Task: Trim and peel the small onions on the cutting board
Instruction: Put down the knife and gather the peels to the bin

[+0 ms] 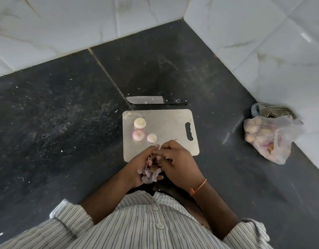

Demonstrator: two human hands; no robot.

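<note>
Three peeled small onions lie on the left part of the steel cutting board: one pale, one pinkish, one white. At the board's near edge my left hand is cupped palm up and holds a heap of purple onion skins. My right hand lies over it, fingers curled in against the skins; what they pinch is hidden. A knife with a black handle lies on the counter just behind the board.
The dark stone counter runs into a corner of white tiled walls. A clear plastic bag of unpeeled onions sits at the right against a checked cloth.
</note>
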